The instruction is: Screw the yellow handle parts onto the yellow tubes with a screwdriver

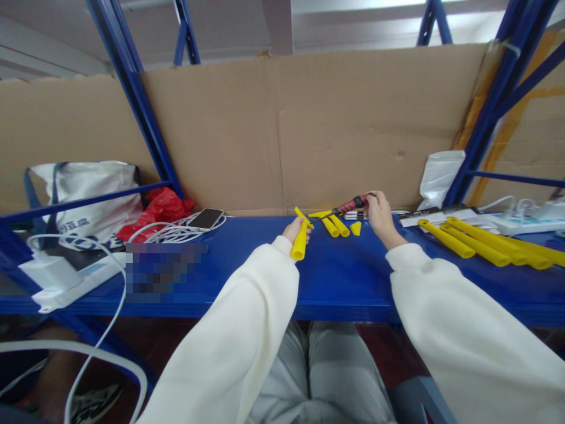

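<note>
Near the middle of the blue table, my left hand (296,229) is closed around a yellow tube-shaped part (299,242), its wide end toward me. My right hand (378,213) grips the red and black handle of a screwdriver (352,205). The screwdriver's shaft points left and down, and its tip is at or close to the top of the held part; contact is too small to tell. Between the hands, behind them, lie more yellow tubes (339,226) and a small yellow piece (355,228).
Several yellow tubes (485,242) lie on the blue table (344,282) at the right, before a white power strip (521,224). At the left are a phone (206,219), coiled white cables, a red bag (159,213), a white cloth bag (92,191) and another power strip (83,282). Cardboard stands behind.
</note>
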